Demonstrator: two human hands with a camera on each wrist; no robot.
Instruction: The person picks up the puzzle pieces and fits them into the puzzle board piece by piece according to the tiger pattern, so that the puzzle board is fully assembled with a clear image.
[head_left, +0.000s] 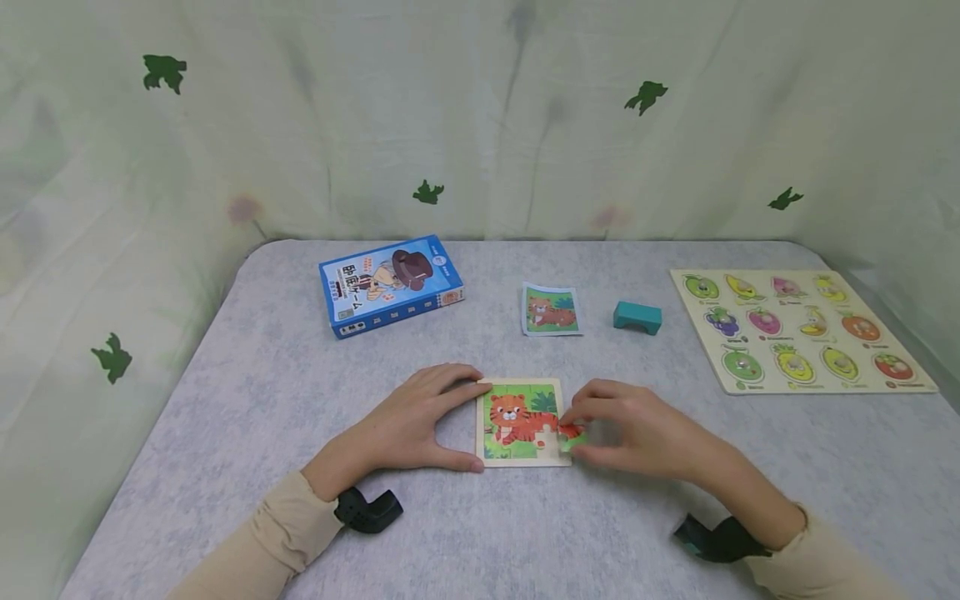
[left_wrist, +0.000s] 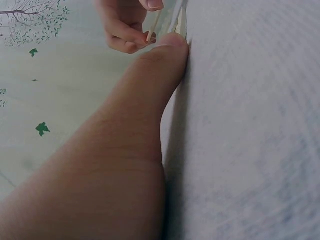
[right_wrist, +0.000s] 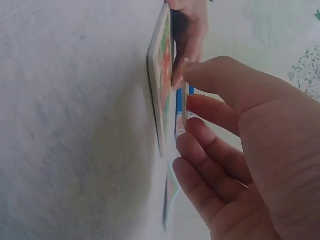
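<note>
A small square puzzle board (head_left: pixel 525 464) with a pale frame and an orange tiger picture lies on the table. My left hand (head_left: pixel 412 421) rests at its left side, thumb at the lower left corner and index finger near the upper left one, spread apart. Between thumb and fingertips my right hand (head_left: pixel 637 427) pinches a puzzle piece (head_left: pixel 572 439) with green and orange on it, over the board's right edge. Seen edge-on in the right wrist view, the thin piece (right_wrist: pixel 185 102) is raised above the board (right_wrist: pixel 156 95). A pale recess shows at the board's lower right.
Beyond the board lie a blue game box (head_left: pixel 393 283), a tiger picture card (head_left: pixel 551 311) and a teal bridge-shaped block (head_left: pixel 637 317). A wooden fruit board (head_left: pixel 806 333) lies on the right. A patterned curtain (head_left: pixel 480 117) hangs behind the table.
</note>
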